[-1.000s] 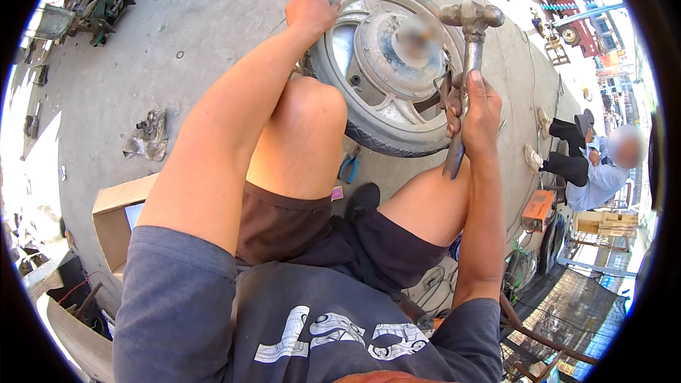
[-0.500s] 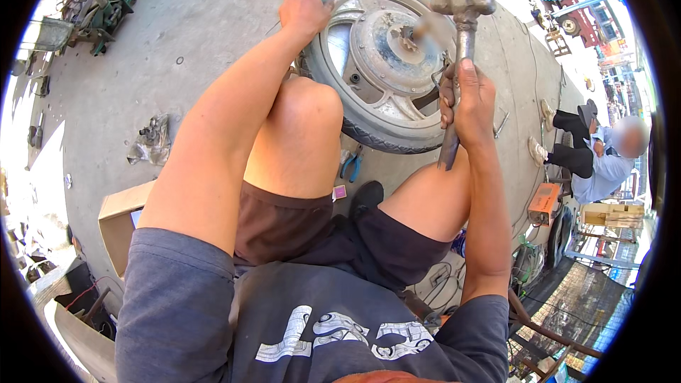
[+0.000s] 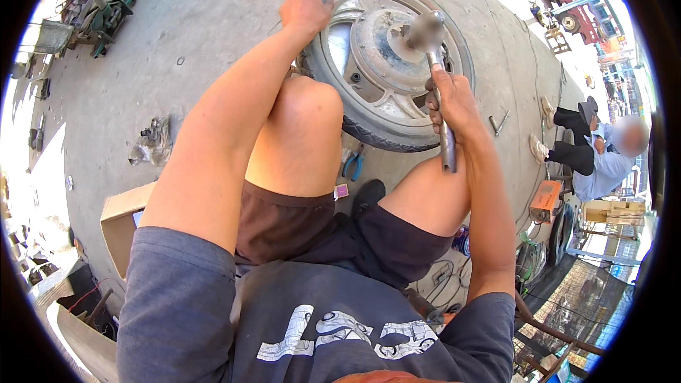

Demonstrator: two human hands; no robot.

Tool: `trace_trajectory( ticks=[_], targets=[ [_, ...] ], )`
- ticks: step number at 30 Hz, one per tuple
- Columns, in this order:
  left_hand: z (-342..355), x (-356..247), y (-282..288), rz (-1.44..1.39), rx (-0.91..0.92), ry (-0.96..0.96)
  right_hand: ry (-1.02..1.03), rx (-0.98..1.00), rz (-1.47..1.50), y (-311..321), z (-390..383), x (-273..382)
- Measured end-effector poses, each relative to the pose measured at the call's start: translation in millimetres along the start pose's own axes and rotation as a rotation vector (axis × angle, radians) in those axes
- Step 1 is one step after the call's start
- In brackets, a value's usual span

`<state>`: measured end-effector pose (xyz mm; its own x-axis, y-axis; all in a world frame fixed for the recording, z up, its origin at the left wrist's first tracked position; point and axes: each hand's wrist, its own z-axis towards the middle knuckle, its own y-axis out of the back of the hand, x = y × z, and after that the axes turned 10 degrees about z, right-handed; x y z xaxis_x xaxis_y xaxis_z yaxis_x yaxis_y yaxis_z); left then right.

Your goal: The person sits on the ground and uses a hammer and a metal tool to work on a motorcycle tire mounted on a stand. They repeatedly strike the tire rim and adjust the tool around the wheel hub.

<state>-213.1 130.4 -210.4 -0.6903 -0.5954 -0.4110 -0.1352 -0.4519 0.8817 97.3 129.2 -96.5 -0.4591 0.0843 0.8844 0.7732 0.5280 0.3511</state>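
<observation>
A spoked motor wheel (image 3: 397, 110) with a black tyre lies on the concrete in front of my knees. My left hand (image 3: 305, 10) is closed over the tyre's upper left edge; its fingertips are partly hidden. A hammer with a hollow metal pipe handle (image 3: 447, 143) is held upright in my right hand (image 3: 454, 101). The hammer head (image 3: 425, 32), blurred, is over the wheel's hub (image 3: 394, 64), near its axle. Whether it touches the axle I cannot tell.
Blue-handled pliers (image 3: 352, 163) lie between my knees and the wheel. A cardboard box (image 3: 117, 223) is at my left, with a plastic bag of parts (image 3: 151, 142) beyond. A metal tool (image 3: 501, 122) lies right of the wheel. A seated person (image 3: 606, 159) is farther right, near an orange box (image 3: 545, 201).
The hammer head has come down and left from beside the wheel to over the hub, with my right hand following. My left hand stays on the tyre.
</observation>
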Motion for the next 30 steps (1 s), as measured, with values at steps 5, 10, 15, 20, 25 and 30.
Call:
trace_trajectory(
  ticks=[5, 10, 15, 20, 25, 30],
  targets=[
    [-6.6, -0.3, -9.1, 0.025, 0.049, -0.011, 0.031, -0.028, 0.103, 0.1, -3.5, -17.5],
    [-7.2, -5.4, -12.9, 0.002, 0.039, -0.03, 0.251, -0.075, 0.225, 4.8, -13.0, -16.6],
    [-9.7, 4.6, -20.3, 0.042, 0.035, -0.035, -0.026, 0.003, 0.015, -2.9, -1.3, -19.6],
    [-7.2, -2.5, -12.6, 0.051, 0.035, -0.02, -0.033, -0.012, 0.142, 4.3, -4.0, -18.1],
    [-4.5, -2.7, -8.6, 0.024, 0.037, -0.012, 0.191, -0.013, 0.371, 16.5, -5.8, -8.5],
    [-3.4, 0.8, -9.7, 0.026, 0.05, 0.005, 0.209, -0.167, 0.392, 27.9, 11.4, 6.2]
  ],
)
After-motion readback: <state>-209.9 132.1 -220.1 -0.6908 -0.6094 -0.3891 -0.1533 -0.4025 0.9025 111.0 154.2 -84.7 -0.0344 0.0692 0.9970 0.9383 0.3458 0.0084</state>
